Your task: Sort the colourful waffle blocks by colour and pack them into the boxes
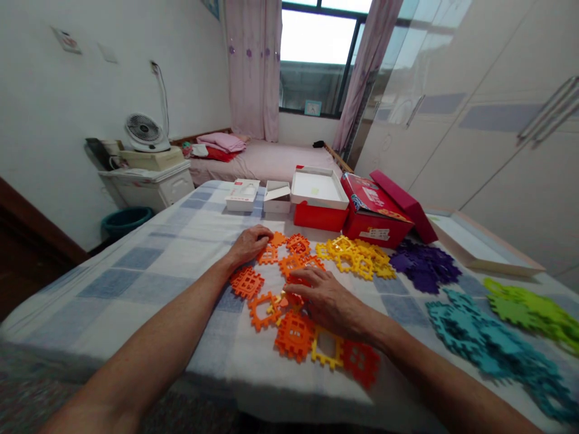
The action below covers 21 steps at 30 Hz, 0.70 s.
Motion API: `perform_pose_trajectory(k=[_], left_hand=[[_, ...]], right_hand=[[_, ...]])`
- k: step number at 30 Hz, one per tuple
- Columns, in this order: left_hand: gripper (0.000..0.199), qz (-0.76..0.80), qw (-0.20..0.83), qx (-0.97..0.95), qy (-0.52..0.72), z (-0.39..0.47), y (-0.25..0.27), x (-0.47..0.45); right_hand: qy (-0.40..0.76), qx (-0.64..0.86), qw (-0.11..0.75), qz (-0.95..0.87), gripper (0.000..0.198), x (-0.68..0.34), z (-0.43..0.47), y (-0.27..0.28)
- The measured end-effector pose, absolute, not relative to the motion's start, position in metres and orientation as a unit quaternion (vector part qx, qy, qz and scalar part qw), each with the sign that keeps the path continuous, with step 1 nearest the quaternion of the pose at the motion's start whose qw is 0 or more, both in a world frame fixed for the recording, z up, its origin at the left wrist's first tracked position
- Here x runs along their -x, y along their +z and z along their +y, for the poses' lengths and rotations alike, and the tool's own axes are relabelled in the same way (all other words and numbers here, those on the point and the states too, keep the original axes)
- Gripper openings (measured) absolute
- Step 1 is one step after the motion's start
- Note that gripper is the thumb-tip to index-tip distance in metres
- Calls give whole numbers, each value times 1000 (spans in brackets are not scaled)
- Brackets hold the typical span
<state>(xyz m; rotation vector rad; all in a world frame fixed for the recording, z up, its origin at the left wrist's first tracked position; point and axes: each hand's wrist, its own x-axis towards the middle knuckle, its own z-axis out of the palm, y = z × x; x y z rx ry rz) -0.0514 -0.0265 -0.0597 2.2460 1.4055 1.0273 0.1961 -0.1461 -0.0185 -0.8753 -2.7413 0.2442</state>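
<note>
L hand [251, 244] is bent at a flat orange pc. [277, 239] at the far end of the orange pile [284, 327]; whether it's gripped can't be told. R hand [328, 298] is held palm-down over the pile's middle, fingers slightly spread; whether a pc. is pinched underneath can't be seen. Yellow pcs. [362, 260] are heaped just beyond, w/ purple pcs. [425, 265], teal pcs. [493, 343] & lime pcs. [527, 308] grouped to the R on the checked cloth [136, 289].
</note>
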Motion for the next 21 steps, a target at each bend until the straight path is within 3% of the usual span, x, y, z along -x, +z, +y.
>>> perform_pose_trajectory(k=[10, 14, 21], left_hand=[[29, 490, 147, -780, 360, -25, -62, 51], [27, 491, 151, -776, 365, -24, -62, 52], [29, 486, 164, -775, 369, -22, -64, 54]], right_hand=[[156, 315, 274, -895, 23, -186, -121, -19], [142, 312, 323, -882, 30, -164, -104, -17], [39, 381, 334, -861, 47, -162, -94, -20]])
